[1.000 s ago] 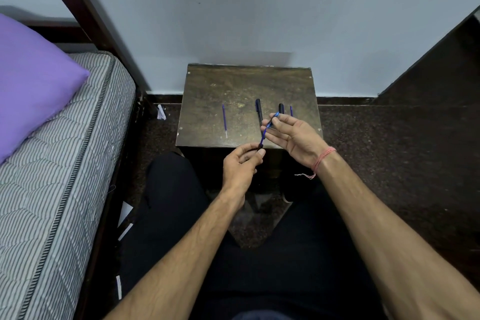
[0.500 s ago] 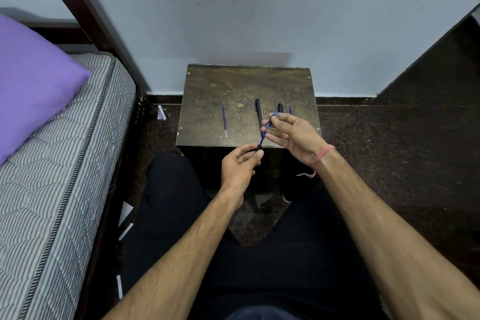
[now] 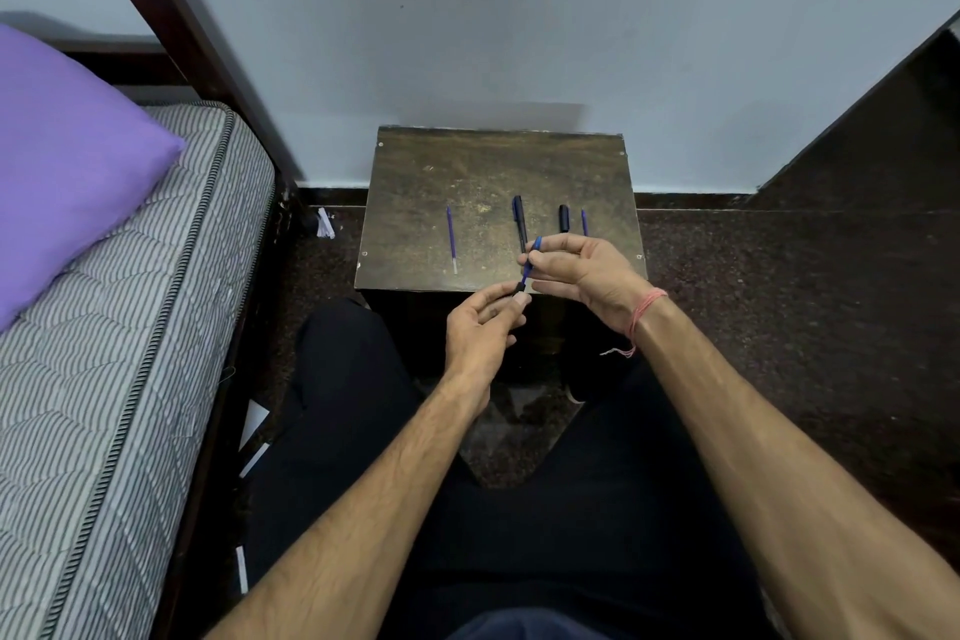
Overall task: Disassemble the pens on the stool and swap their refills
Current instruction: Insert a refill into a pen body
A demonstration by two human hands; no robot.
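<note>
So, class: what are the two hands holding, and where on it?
A thin blue pen refill: the right hand pinches its upper end, the left hand grips the dark lower end.

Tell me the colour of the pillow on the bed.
Purple, plain; the pillow shows in the head view.

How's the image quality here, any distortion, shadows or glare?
Head view: wide-angle bending bows the bed frame and forearms outward; soft, even light, no glare; a faint shadow on the wall above the stool; the blue pen between both hands is small but sharp.
</note>
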